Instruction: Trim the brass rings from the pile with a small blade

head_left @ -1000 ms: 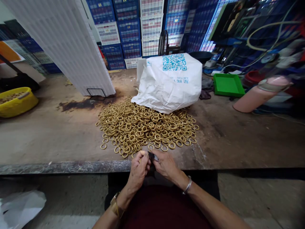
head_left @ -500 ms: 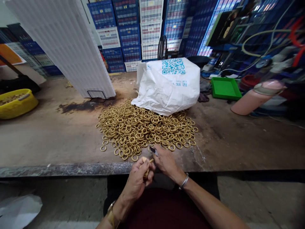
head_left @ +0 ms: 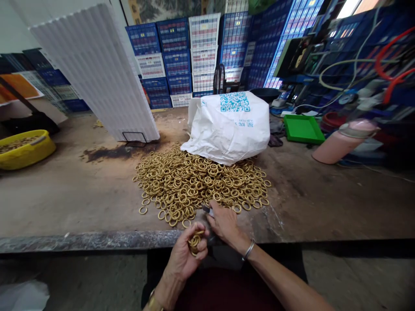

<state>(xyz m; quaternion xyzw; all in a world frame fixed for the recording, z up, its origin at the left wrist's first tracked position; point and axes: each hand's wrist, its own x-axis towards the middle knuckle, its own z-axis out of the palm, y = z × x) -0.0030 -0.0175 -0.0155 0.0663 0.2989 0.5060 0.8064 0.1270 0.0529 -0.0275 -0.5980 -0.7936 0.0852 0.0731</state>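
Note:
A broad heap of brass rings (head_left: 197, 181) lies on the worn workbench (head_left: 65, 194), spilling from under a white plastic sack (head_left: 228, 125). My left hand (head_left: 188, 252) is closed at the bench's near edge around a small stack of brass rings (head_left: 194, 241). My right hand (head_left: 223, 222) reaches onto the near rim of the heap, fingers pinched on a small dark tool (head_left: 207, 209). A bangle sits on my right wrist and a gold watch on my left.
A white corrugated panel (head_left: 97, 73) leans at the back left. A yellow tub (head_left: 24, 149) stands at far left, a green tray (head_left: 303, 128) and a pink flask (head_left: 343, 140) at right. Blue and white crates (head_left: 194, 56) are stacked behind.
My hands have parted: the right one moved forward to the heap's edge, the left drew back toward me with its rings. The view tilted upward.

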